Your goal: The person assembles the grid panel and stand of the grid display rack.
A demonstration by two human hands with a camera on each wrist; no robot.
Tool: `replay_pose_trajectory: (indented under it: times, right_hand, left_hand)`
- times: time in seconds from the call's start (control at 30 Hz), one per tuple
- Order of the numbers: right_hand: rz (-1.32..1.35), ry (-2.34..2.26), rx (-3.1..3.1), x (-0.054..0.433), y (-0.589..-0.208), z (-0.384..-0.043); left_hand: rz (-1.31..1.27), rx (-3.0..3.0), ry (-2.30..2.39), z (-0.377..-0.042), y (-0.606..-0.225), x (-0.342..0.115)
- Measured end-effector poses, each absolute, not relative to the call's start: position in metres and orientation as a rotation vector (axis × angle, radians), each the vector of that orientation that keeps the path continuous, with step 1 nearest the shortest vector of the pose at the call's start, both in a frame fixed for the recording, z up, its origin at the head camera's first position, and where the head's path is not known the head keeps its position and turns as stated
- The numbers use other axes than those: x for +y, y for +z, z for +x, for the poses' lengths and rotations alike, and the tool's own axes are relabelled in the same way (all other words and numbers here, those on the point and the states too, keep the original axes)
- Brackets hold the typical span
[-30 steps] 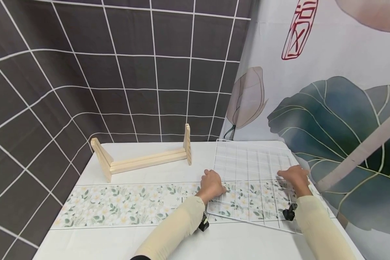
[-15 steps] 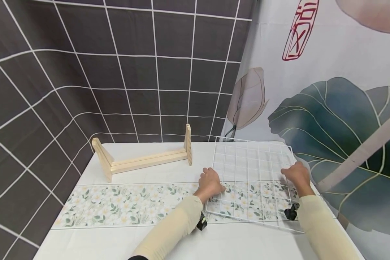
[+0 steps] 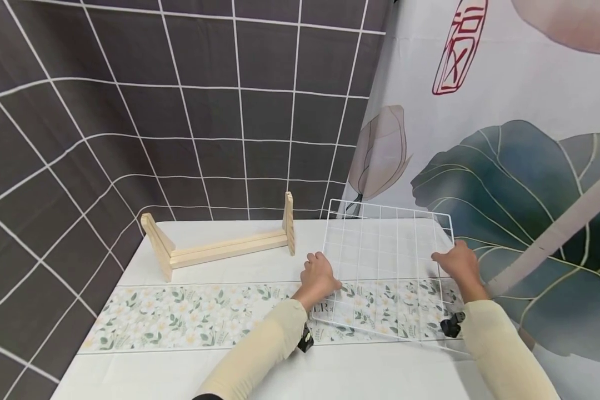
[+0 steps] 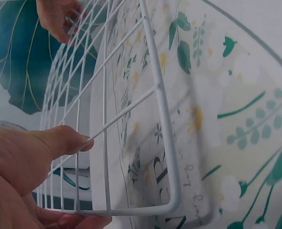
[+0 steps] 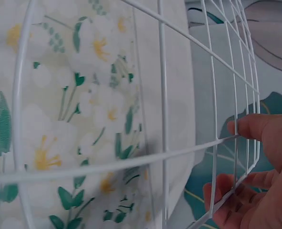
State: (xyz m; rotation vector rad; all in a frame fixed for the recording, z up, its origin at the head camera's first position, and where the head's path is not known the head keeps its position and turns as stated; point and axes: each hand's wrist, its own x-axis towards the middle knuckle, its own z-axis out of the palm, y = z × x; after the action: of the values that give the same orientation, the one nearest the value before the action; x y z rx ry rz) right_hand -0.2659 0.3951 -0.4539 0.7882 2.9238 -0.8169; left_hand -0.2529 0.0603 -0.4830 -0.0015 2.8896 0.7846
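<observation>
A white wire grid panel [image 3: 380, 266] is tilted over the right part of the table, its far edge raised. My left hand [image 3: 317, 279] grips its left side; in the left wrist view the thumb of that hand [image 4: 22, 162] lies over the wires and the fingers curl under the outer rod. On the opposite side my right hand [image 3: 460, 265] holds the panel's right edge. Seen from the right wrist, this hand [image 5: 265, 167] has its thumb on one side of the wires and its fingers curled round the other.
A pale wooden stand [image 3: 230, 248] with two upright end pieces is at the back left of the table. A flower-printed runner strip [image 3: 180, 316] crosses the white tablecloth [image 3: 170, 372]. A dark grid-patterned curtain [image 3: 205, 111] hangs behind, and a leaf-printed one [image 3: 510, 183] at the right.
The panel's far edge has risen and the panel has shifted slightly left. My left hand has moved a little up and left with it; my right hand has risen slightly. The wooden stand is unmoved.
</observation>
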Motion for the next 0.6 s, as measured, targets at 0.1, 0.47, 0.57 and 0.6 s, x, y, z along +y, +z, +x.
replay_pose_trajectory:
  times: [0.1, 0.47, 0.57, 0.6]
  right_hand:
    - [0.774, -0.859, 2.939, 0.393, -0.447, -0.268]
    - [0.724, -0.884, 3.059, 0.387, -0.428, -0.272]
    - [0.733, -0.903, 3.076, 0.385, -0.426, -0.273]
    - [0.737, -0.912, 3.081, 0.385, -0.425, -0.273]
  left_hand:
    - [0.010, 2.914, 0.796, -0.256, -0.481, 0.058]
    - [0.026, 2.997, 0.873, -0.260, -0.473, 0.050]
    - [0.024, 3.007, 0.899, -0.261, -0.470, 0.048]
    - [0.025, 3.009, 0.908, -0.261, -0.469, 0.048]
